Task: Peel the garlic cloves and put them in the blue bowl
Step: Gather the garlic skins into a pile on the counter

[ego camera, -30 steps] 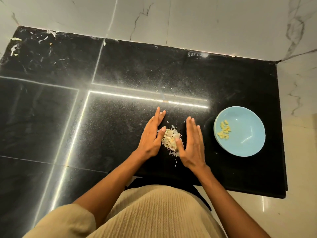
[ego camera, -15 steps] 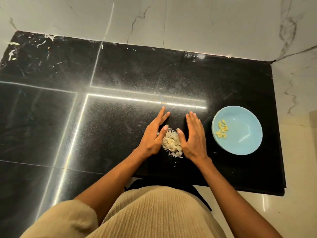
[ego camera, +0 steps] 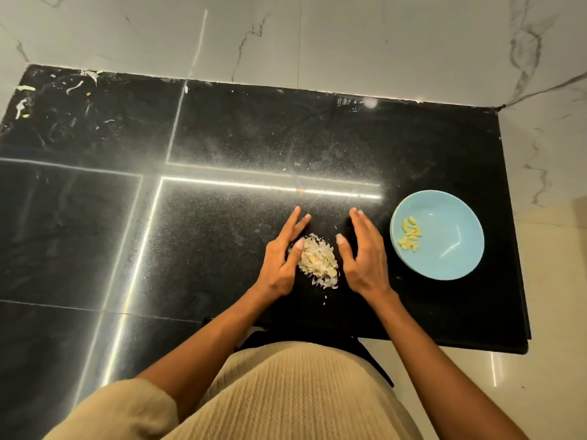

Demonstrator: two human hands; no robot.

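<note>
A small heap of pale garlic skins lies on the black stone counter. My left hand stands on edge against the heap's left side, fingers straight, thumb touching the skins. My right hand stands on edge just right of the heap, fingers straight, a small gap between it and the skins. The blue bowl sits to the right of my right hand. Several peeled yellowish cloves lie in its left part.
The counter's right edge runs just past the bowl, its front edge close to my body. A white marble wall rises behind. Scattered scraps lie at the far left corner.
The right hand has drawn slightly away from the heap, opening a gap. The left hand stays against the skins. The heap looks a bit more gathered than a second ago.
</note>
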